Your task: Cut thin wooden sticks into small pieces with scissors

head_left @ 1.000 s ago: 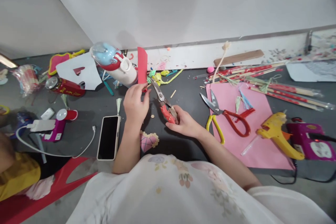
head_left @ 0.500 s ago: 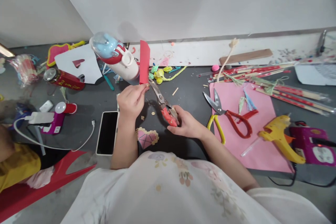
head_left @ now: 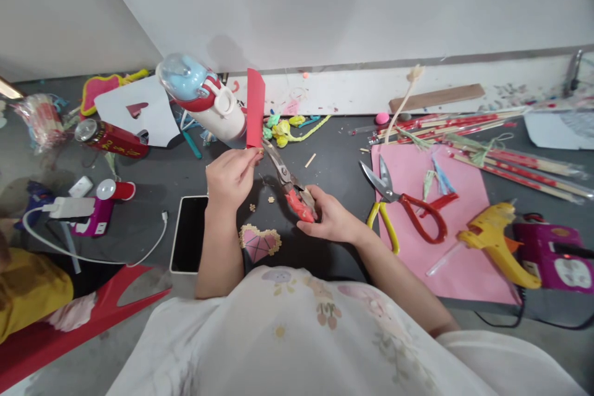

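My left hand point(head_left: 231, 178) pinches the lower end of a folded red paper strip point(head_left: 255, 108) and holds it upright above the dark table point(head_left: 153, 185). My right hand point(head_left: 327, 216) is closed round the red handles of a pair of scissors point(head_left: 288, 180). Their blades point up and left, with the tips at the bottom edge of the strip, right by my left fingers. Below my hands lies a pink heart with a beaded edge point(head_left: 258, 243). Two tiny flower-shaped bits point(head_left: 270, 200) lie between my hands.
A phone point(head_left: 189, 232) lies left of my left arm, a white bottle with a blue lid point(head_left: 202, 96) behind it. To the right are a pink sheet point(head_left: 459, 247), larger scissors point(head_left: 403, 207), a yellow glue gun point(head_left: 499, 238) and red sticks point(head_left: 487, 136). Another person sits at the left edge point(head_left: 28, 288).
My left hand turned and lifted the red strip slightly, and the scissor tips closed in on its lower edge. The view shifted a little; nothing else on the table moved.
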The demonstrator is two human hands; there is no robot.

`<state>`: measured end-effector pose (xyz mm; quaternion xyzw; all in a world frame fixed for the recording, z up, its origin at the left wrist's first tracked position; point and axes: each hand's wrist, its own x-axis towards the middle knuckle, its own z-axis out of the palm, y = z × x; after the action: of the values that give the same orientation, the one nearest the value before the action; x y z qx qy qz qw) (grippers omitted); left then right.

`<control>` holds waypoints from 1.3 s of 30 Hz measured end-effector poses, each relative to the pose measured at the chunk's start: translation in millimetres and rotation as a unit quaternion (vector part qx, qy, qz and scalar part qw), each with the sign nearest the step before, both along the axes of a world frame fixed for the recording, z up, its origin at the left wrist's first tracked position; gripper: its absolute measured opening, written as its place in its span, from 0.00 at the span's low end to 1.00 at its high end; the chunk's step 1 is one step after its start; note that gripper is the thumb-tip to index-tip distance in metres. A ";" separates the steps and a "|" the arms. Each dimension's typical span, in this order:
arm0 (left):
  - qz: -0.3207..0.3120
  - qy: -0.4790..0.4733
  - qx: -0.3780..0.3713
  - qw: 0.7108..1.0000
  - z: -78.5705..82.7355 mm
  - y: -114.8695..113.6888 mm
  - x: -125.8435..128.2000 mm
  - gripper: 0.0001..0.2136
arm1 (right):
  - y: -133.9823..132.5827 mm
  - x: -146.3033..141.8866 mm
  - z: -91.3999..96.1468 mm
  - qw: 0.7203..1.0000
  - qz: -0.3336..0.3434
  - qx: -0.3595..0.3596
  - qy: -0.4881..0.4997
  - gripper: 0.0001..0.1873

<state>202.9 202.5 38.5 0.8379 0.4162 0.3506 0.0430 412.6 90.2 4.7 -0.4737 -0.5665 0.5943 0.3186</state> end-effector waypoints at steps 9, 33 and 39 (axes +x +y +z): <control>-0.018 0.002 0.010 1.000 -2.1 1.3 -1.4 0.09 | 0.6 3.1 -2.4 1.000 0.022 0.013 0.012 0.20; -0.144 -0.233 -0.593 0.757 -20.3 -39.7 79.8 0.23 | 7.2 0.5 -19.8 0.981 -0.163 -0.018 0.108 0.20; -0.133 -0.352 -0.644 0.666 -25.7 -40.9 84.6 0.21 | 8.0 -1.4 -26.4 0.980 -0.179 0.024 0.087 0.18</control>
<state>287.5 161.6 12.7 0.4620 0.3762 0.2546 0.7617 411.2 98.2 -21.7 -0.5062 -0.4570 0.5524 0.4793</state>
